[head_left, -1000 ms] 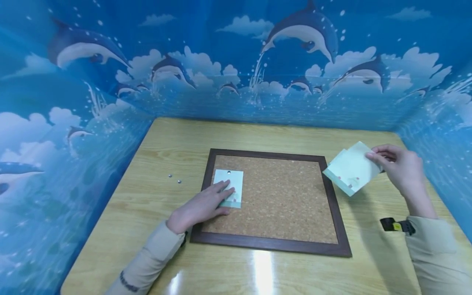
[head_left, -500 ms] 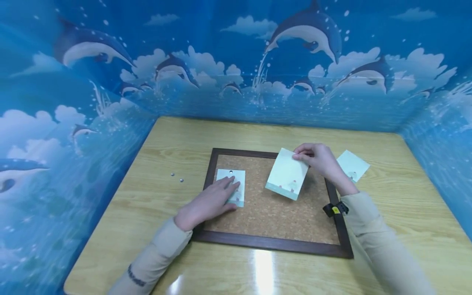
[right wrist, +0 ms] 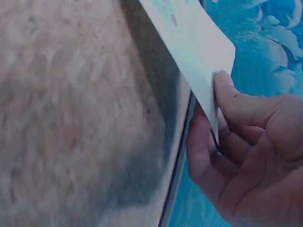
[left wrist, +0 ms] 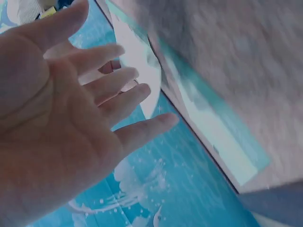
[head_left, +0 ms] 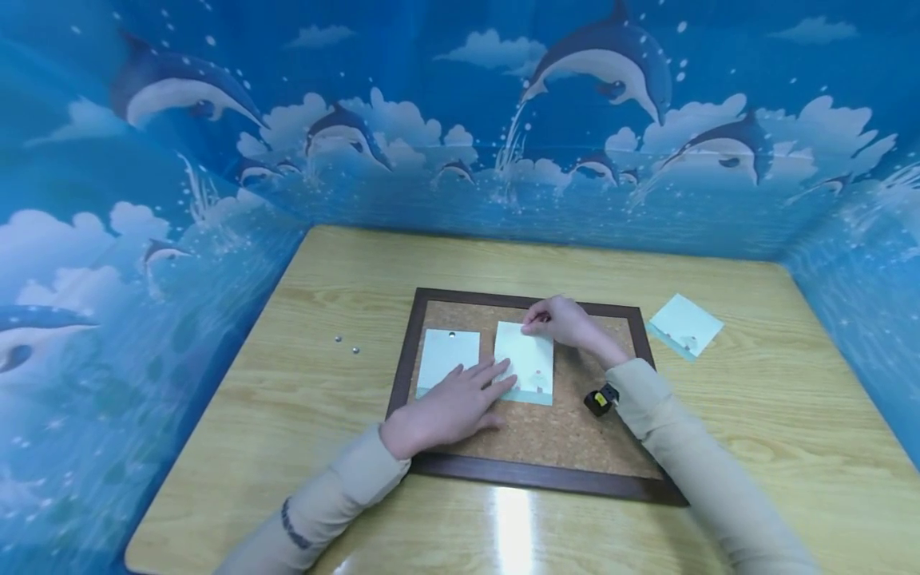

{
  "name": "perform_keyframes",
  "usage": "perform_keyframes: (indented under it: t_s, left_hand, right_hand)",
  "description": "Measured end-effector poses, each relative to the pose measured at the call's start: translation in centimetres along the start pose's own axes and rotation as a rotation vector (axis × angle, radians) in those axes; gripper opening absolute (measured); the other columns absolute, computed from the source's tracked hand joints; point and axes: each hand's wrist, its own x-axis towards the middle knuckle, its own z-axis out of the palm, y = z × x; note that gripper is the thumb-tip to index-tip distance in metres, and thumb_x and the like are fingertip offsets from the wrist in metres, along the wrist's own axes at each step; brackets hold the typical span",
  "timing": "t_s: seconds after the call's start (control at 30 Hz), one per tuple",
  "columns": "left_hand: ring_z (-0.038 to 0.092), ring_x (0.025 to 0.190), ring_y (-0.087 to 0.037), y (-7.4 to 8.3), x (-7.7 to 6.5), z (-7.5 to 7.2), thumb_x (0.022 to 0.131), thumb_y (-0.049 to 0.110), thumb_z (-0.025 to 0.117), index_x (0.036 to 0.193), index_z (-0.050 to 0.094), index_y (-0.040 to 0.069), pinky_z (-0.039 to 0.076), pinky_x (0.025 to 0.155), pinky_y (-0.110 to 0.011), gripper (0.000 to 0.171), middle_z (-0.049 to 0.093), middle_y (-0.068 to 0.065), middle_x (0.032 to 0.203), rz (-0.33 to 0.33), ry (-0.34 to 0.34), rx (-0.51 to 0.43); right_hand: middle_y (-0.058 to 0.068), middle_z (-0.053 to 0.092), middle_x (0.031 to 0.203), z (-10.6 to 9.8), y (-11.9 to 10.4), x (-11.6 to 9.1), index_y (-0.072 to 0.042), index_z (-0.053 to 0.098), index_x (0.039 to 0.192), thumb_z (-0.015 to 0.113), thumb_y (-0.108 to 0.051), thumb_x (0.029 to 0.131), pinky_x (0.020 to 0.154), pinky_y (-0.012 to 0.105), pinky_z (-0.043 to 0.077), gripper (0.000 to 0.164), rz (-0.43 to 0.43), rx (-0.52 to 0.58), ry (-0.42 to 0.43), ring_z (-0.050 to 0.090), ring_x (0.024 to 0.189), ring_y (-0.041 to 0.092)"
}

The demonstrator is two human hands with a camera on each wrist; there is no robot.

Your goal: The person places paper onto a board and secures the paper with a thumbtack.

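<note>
My right hand pinches the top right corner of a pale green note sheet over the middle of a cork board. In the right wrist view, thumb and fingers grip the sheet's edge, with the paper tilted above the cork. The left hand reaches across with straight fingers, its tips at the lower left part of that sheet. Whether they press on it, I cannot tell. A second note sheet lies at the board's left, a round dark-and-silver spot near its top; the left hand hides its lower right corner.
Another green note sheet lies on the wooden table right of the board. Two small silvery pieces sit left of the board's dark frame. A blue dolphin-print curtain surrounds the table's back and sides.
My right hand brought a note sheet leftward from the table's right side onto the board, leaving another behind. The left hand slid right, off the first sheet's middle to the held sheet.
</note>
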Motion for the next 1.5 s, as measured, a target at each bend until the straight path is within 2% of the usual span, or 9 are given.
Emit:
perform_keyframes:
  t_s: [0.1, 0.17, 0.37, 0.63, 0.77, 0.9, 1.03, 1.23, 1.5]
  left_hand:
    - [0.020, 0.139, -0.025, 0.4, 0.2, 0.4, 0.093, 0.048, 0.043, 0.145, 0.027, 0.019, 0.028, 0.106, -0.051, 0.062, 0.016, -0.004, 0.153, -0.016, -0.085, 0.017]
    - [0.022, 0.138, -0.024, 0.6, 0.2, 0.5, 0.093, 0.048, 0.043, 0.145, 0.027, 0.020, 0.028, 0.106, -0.052, 0.061, 0.016, -0.004, 0.153, -0.024, -0.106, 0.017]
    - [0.023, 0.138, -0.023, 0.6, 0.0, 0.5, 0.093, 0.047, 0.044, 0.145, 0.027, 0.022, 0.027, 0.106, -0.053, 0.061, 0.016, -0.003, 0.153, -0.027, -0.112, 0.004]
    - [0.021, 0.139, -0.022, 0.5, -0.2, 0.3, 0.092, 0.047, 0.044, 0.145, 0.026, 0.022, 0.025, 0.107, -0.053, 0.062, 0.015, -0.003, 0.153, -0.037, -0.128, -0.012]
    - [0.021, 0.139, -0.022, 0.6, -0.3, 0.2, 0.092, 0.046, 0.044, 0.145, 0.026, 0.022, 0.025, 0.107, -0.053, 0.062, 0.014, -0.003, 0.153, -0.034, -0.130, -0.025]
    - [0.021, 0.138, -0.023, 0.6, -0.4, 0.2, 0.092, 0.047, 0.045, 0.145, 0.026, 0.021, 0.025, 0.107, -0.053, 0.062, 0.015, -0.004, 0.153, -0.030, -0.129, -0.034]
    - [0.021, 0.138, -0.023, 0.5, -0.5, 0.3, 0.091, 0.047, 0.045, 0.145, 0.026, 0.020, 0.025, 0.107, -0.053, 0.063, 0.015, -0.004, 0.153, -0.029, -0.126, -0.035]
    - [0.022, 0.138, -0.025, 0.3, -0.7, 0.4, 0.091, 0.048, 0.046, 0.145, 0.025, 0.020, 0.024, 0.107, -0.053, 0.064, 0.014, -0.004, 0.153, -0.030, -0.121, -0.029]
    - [0.023, 0.138, -0.026, 0.4, -0.8, 0.4, 0.091, 0.048, 0.046, 0.145, 0.026, 0.019, 0.026, 0.106, -0.054, 0.065, 0.015, -0.005, 0.153, -0.015, -0.110, -0.024]
  right_hand:
    - [0.001, 0.066, 0.085, 0.7, 0.0, 0.5, -0.014, 0.069, 0.091, 0.064, -0.028, 0.087, 0.059, 0.027, 0.041, 0.015, 0.010, -0.046, -0.017, 0.052, 0.067, 0.015]
    - [0.001, 0.066, 0.084, 1.1, 0.0, 0.7, -0.014, 0.069, 0.090, 0.065, -0.028, 0.086, 0.059, 0.027, 0.041, 0.015, 0.025, -0.067, -0.017, 0.052, 0.067, 0.015]
    - [-0.001, 0.065, 0.079, 1.7, -0.3, 0.6, -0.015, 0.068, 0.086, 0.068, -0.026, 0.083, 0.062, 0.028, 0.042, 0.012, 0.058, -0.086, 0.017, 0.054, 0.067, 0.015]
    - [0.001, 0.061, 0.088, 2.1, -0.8, 0.1, -0.015, 0.065, 0.096, 0.073, -0.021, 0.079, 0.074, 0.034, 0.045, 0.020, -0.022, -0.165, 0.083, 0.056, 0.081, 0.017]
    - [0.003, 0.060, 0.099, 2.2, -0.8, -1.0, -0.015, 0.067, 0.105, 0.072, -0.021, 0.079, 0.080, 0.038, 0.047, 0.027, -0.092, -0.275, 0.094, 0.056, 0.091, 0.020]
    - [0.007, 0.059, 0.117, 2.4, -0.9, -2.8, -0.012, 0.064, 0.115, 0.069, -0.022, 0.082, 0.087, 0.043, 0.047, 0.034, -0.217, -0.380, 0.100, 0.056, 0.105, 0.024]
    - [0.011, 0.048, 0.136, 2.8, -0.7, -4.7, -0.008, 0.054, 0.128, 0.064, -0.027, 0.086, 0.095, 0.045, 0.044, 0.046, -0.288, -0.421, 0.072, 0.050, 0.118, 0.030]
    - [0.013, 0.034, 0.145, 3.3, -0.4, -6.8, -0.008, 0.040, 0.138, 0.059, -0.040, 0.087, 0.097, 0.045, 0.042, 0.063, -0.293, -0.457, 0.039, 0.046, 0.122, 0.032]
    - [0.011, 0.031, 0.147, 3.9, -0.2, -7.7, -0.010, 0.033, 0.142, 0.060, -0.048, 0.083, 0.098, 0.047, 0.040, 0.075, -0.288, -0.474, 0.042, 0.041, 0.127, 0.032]
